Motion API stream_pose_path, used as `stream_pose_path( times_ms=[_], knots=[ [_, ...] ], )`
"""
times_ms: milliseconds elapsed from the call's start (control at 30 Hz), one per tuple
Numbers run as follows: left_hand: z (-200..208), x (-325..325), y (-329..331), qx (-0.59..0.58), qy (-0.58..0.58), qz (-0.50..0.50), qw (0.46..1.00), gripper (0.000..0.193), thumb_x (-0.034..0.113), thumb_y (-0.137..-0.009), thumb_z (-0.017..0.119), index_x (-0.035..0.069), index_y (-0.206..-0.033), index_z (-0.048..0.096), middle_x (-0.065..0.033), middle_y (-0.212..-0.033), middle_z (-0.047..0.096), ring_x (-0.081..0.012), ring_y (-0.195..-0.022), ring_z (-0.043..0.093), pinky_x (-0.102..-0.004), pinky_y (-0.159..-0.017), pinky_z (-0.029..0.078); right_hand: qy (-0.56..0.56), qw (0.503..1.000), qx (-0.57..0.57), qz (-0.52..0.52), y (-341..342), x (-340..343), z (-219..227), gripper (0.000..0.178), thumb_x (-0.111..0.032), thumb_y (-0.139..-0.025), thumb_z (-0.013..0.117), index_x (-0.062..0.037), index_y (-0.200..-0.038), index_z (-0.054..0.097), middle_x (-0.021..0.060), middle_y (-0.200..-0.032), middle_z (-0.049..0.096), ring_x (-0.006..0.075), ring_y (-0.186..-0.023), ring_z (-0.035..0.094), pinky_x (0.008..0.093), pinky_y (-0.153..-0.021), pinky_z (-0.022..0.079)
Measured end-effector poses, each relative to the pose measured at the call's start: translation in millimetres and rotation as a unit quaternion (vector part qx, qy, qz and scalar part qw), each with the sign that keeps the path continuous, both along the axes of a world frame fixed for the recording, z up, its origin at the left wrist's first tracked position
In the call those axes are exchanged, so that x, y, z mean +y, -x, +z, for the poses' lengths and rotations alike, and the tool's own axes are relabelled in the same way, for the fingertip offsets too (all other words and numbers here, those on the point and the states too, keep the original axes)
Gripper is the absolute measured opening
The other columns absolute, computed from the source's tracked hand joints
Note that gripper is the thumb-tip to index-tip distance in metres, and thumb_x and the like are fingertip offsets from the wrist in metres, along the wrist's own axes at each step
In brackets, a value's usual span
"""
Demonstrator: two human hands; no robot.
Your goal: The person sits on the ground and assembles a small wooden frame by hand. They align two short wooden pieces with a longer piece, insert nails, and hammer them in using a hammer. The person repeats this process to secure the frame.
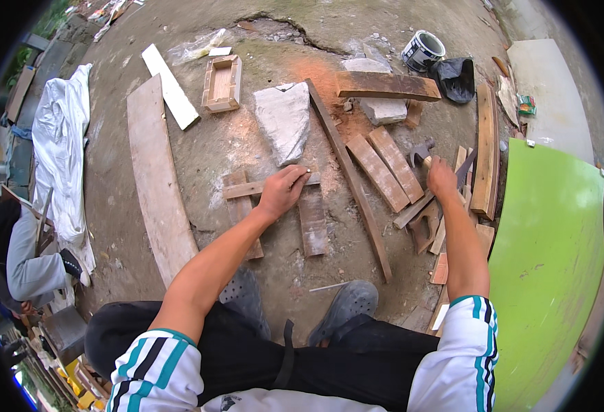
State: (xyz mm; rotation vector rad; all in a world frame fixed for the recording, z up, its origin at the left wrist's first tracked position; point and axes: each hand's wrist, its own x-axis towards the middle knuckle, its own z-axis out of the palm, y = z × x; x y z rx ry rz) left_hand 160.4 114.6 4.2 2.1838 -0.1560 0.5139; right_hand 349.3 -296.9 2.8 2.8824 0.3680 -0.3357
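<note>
In front of me, a narrow wooden slat (244, 190) lies across two short brown boards (313, 223). My left hand (281, 193) is closed in a pinch over the slat's right part. A tiny pale spot shows at its fingertips, too small to name. Off to the right, my right hand (442, 180) is wrapped round the handle of a hammer (422, 149), whose dark metal head points away from me. Below that hand a handsaw (423, 228) with a wooden grip lies among wood strips. Two more brown boards (377, 173) rest side by side left of the hammer.
A long dark strip (350, 182) runs diagonally past the work. Beyond are a grey stone slab (283, 123), a shallow wooden box (222, 84), a thick beam (388, 86) and a paint can (423, 51). A green panel (549, 275) stands right; another person (31, 257) sits left.
</note>
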Motion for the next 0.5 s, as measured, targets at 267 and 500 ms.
stream_pose_path(
  times_ms=[267, 500],
  knots=[
    [3.6, -2.5, -6.1, -0.007, 0.023, -0.039, 0.999, 0.011, 0.008, -0.091, 0.072, 0.002, -0.1, 0.07, -0.0127, -0.098, 0.073, -0.0319, -0.084, 0.071, -0.0371, -0.072, 0.057, -0.102, 0.986, 0.003, -0.132, 22.7, 18.4, 72.0, 0.04, -0.031, -0.098, 0.058, 0.0036, -0.114, 0.05, 0.0293, -0.093, 0.069, 0.0446, -0.089, 0.071, 0.0511, -0.072, 0.057],
    [-8.4, 4.2, 3.1, 0.011, 0.023, -0.012, 1.0, 0.012, 0.009, -0.091, 0.072, 0.005, -0.102, 0.072, -0.0114, -0.099, 0.073, -0.0326, -0.084, 0.071, -0.0388, -0.071, 0.058, -0.48, 0.798, 0.141, -0.337, 126.2, 176.2, 204.0, 0.049, -0.048, -0.098, 0.065, -0.0026, -0.114, 0.053, -0.0017, -0.068, 0.047, 0.0096, -0.047, 0.044, 0.0276, -0.039, 0.04]
  ],
)
